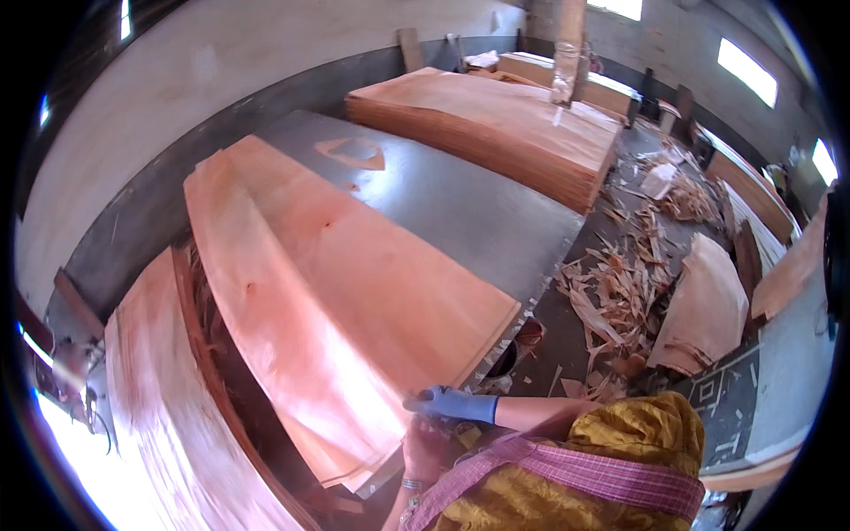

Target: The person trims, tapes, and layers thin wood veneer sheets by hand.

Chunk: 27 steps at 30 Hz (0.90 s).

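A long, pale orange wood veneer sheet (283,327) lies bent and partly raised over other veneer (390,274) on the metal-topped table (496,212). My right hand (453,404), in a blue glove, is closed at the near edge of the bent sheet. Just below it is my bare left hand (425,447), close to the same edge, with a bracelet on its wrist. Motion blurs the left fingers, and I cannot make out their grip.
A thick veneer stack (496,124) sits at the table's far end. To the left stands another veneer pile (168,372). Torn veneer scraps (620,283) litter the floor on the right, beside a curved veneer piece (704,305). A post (568,53) rises behind the stack.
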Tool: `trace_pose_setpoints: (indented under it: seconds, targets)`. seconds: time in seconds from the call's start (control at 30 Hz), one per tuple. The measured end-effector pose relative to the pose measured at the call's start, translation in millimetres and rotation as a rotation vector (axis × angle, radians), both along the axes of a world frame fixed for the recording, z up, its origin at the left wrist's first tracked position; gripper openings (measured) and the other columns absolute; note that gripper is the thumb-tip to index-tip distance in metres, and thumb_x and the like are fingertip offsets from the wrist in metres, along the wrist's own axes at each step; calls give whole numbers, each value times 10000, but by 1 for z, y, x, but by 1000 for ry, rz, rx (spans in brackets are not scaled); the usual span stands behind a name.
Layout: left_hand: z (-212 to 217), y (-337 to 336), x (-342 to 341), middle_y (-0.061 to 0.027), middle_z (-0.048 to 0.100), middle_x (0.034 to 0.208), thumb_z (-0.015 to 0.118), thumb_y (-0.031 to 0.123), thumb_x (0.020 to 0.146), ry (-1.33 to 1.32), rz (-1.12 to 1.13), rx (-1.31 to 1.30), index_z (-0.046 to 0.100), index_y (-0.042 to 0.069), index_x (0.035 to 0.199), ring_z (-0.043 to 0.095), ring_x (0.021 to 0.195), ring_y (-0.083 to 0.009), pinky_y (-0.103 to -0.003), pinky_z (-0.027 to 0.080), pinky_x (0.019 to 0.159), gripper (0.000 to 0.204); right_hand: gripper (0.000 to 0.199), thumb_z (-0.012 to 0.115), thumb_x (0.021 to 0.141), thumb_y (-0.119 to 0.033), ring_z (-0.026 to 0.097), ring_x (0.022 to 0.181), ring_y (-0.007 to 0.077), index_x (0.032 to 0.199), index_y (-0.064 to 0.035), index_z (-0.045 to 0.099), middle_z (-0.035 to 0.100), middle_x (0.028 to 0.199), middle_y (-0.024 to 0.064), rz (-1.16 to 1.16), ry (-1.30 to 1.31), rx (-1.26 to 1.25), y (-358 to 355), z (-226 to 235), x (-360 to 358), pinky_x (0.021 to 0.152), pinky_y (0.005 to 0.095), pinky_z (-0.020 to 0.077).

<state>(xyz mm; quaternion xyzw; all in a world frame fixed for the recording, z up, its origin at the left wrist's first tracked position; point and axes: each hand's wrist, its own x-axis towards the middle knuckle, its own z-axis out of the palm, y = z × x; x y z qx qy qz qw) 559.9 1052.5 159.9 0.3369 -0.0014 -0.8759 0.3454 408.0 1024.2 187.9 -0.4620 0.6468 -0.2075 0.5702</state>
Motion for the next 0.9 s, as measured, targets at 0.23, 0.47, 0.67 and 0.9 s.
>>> trace_pose_setpoints:
  seconds: [0.23,0.47,0.67,0.9]
  targets:
    - [68,7,-14,-62,624,1219,545,343,986,240,-100,-351,540,82,1306,585,1120,-242,-430,464,971,413,312,650,906,-382,594,546,119,879,-72,651,652,724,17,-287,-239,-394,-30,68,-65,516,277,478]
    - [0,51,-44,-157,429,1472,488,777,815,255,303,-322,419,35,1415,399,1348,-337,-607,228,1142,957,198,654,913,-237,415,401,87,792,-147,525,469,547,-27,-300,-577,-137,-73,153,-269,388,242,308]
    - [-29,70,-66,-120,604,1289,552,705,844,22,1153,-128,512,40,1311,590,1155,-279,-497,454,1023,814,223,651,908,-157,345,364,92,761,-172,484,365,508,-45,-476,-891,-132,-69,103,-426,366,249,260]
    - [-86,168,-89,-107,581,1312,406,513,997,-395,1061,-128,505,62,1347,556,1204,-300,-462,460,1024,579,289,639,888,-83,533,533,112,1160,-176,616,537,719,-20,-662,-630,-141,51,18,-592,484,258,449]
